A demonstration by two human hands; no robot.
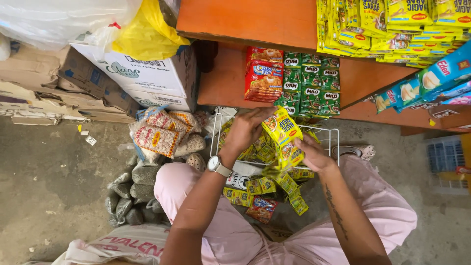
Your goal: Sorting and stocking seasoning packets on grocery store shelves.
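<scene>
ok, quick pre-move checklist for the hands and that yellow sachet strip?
1. Left hand on the yellow sachet strip: ok, fingers pinch its top end.
2. Right hand on the strip: ok, it grips lower down.
3. Strip intact: ok, sachets hang joined in a chain down toward the lap.
4. White wire basket within reach: ok, right below the hands, more yellow sachets inside.
5. Shelf space: cannot tell; the orange shelf has bare wood left of the red snack packs and green drink sachets.
6. Loose sachets on the lap: not ok, several lie outside the basket.
</scene>
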